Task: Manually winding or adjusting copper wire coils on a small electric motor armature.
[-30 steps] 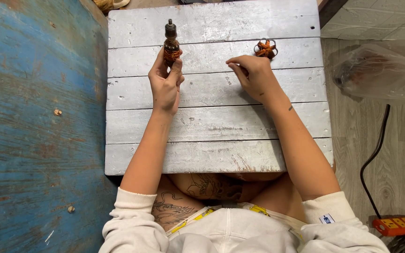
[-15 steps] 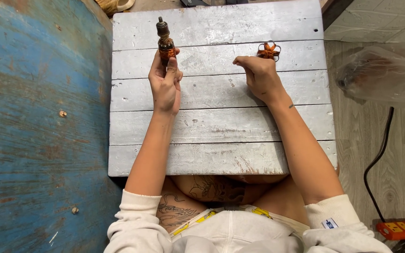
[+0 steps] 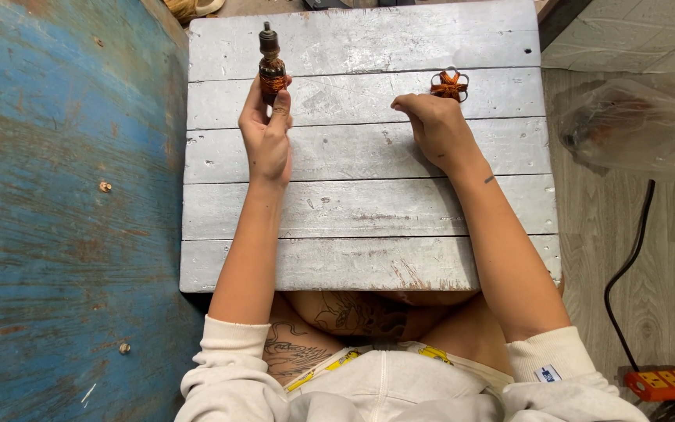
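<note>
Looking down, head view: a grey-painted plank counter (image 3: 369, 211) fills the middle, both forearms stretched across it.
Left of counter: a worn blue painted surface (image 3: 56, 219) with rusty patches and a few screw heads.
Right of counter: a crumpled clear plastic bag (image 3: 634, 129) on pale wooden floorboards (image 3: 666, 266), well apart from the hands.
Lower right: a black cable (image 3: 626, 270) running down to an orange power strip (image 3: 666, 383).
In the way: nothing lies between the hands; the planks there are bare.
Left hand (image 3: 267, 137): fingers closed round a small motor rotor with orange copper windings and a dark metal shaft (image 3: 270, 66), held upright near the counter's far edge.
Rotor look: dark body, orange band mid-length, capped shaft tip pointing away.
Right hand (image 3: 435, 129): loosely curled, knuckles down, holding nothing I can see.
Just beyond right hand: a small orange-wound star-shaped coil piece (image 3: 449, 84) lying on the counter, close to the fingertips; contact cannot be told.
</note>
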